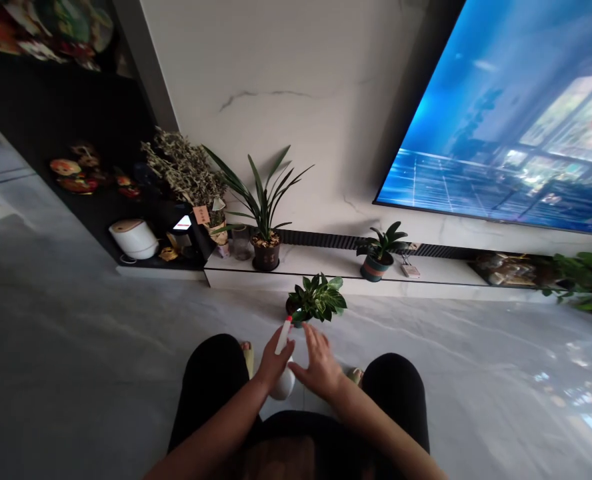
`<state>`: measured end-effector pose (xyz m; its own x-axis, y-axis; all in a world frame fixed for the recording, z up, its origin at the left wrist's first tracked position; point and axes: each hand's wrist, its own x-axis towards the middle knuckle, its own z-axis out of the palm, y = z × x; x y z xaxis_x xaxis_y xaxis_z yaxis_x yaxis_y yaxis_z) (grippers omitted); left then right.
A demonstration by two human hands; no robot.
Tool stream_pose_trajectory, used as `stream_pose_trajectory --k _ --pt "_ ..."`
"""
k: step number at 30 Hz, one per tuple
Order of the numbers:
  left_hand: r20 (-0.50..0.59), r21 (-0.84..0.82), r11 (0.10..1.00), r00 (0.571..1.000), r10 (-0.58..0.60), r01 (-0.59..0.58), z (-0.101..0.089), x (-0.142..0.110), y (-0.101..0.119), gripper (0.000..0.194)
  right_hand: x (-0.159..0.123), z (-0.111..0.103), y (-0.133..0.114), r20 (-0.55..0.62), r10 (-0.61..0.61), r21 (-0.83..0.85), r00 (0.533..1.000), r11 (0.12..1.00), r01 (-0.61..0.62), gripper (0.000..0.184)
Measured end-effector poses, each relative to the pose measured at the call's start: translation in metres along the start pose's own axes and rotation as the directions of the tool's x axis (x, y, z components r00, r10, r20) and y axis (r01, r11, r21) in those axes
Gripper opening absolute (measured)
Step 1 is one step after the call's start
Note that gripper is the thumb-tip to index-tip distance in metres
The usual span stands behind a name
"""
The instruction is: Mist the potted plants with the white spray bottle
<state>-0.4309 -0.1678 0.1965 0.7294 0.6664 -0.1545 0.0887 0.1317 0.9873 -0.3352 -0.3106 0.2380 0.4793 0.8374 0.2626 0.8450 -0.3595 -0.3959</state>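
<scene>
I am crouched on a pale marble floor, knees in dark trousers to either side. My left hand is wrapped round a white spray bottle whose white nozzle with a red tip points up toward a small potted plant with green and white leaves standing on the floor just ahead. My right hand hovers beside the bottle, fingers stretched out toward the plant, holding nothing.
A low white TV shelf runs along the wall with a tall-leaved plant in a dark pot, a small plant in a striped pot and a remote. A large lit screen hangs above. A white appliance sits at left.
</scene>
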Motion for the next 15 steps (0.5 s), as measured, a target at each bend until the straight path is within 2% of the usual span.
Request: stream_pose_trajectory --k 3,5,7,10,12,15 --pt "-0.061 0.042 0.995 0.994 -0.092 0.095 -0.020 0.014 -0.006 0.061 -0.010 -0.057 0.050 -0.077 0.022 -0.191 0.997 0.981 -0.036 0.066" --pt "-0.094 0.037 0.988 0.984 -0.148 0.152 -0.027 0.023 -0.014 0.062 -0.024 -0.092 0.094 -0.135 0.099 -0.301 0.986 0.944 -0.137 0.056" --pt "-0.085 0.009 0.984 0.981 -0.177 0.178 -0.029 0.032 -0.025 0.068 -0.046 -0.115 0.135 -0.114 0.209 -0.376 0.971 0.896 -0.236 0.054" --pt "-0.086 0.005 0.977 0.974 -0.210 0.211 -0.025 0.043 -0.045 0.071 -0.085 -0.120 0.174 0.057 0.362 -0.382 0.931 0.869 -0.314 0.053" --pt "-0.128 0.036 0.969 0.962 -0.240 0.246 -0.020 0.051 -0.057 0.073 -0.105 -0.113 0.182 0.149 0.407 -0.329 0.901 0.880 -0.343 0.050" --pt "-0.150 0.091 0.957 0.954 -0.260 0.276 -0.011 0.067 -0.074 0.080 -0.112 -0.102 0.178 0.150 0.445 -0.291 0.883 0.873 -0.390 0.042"
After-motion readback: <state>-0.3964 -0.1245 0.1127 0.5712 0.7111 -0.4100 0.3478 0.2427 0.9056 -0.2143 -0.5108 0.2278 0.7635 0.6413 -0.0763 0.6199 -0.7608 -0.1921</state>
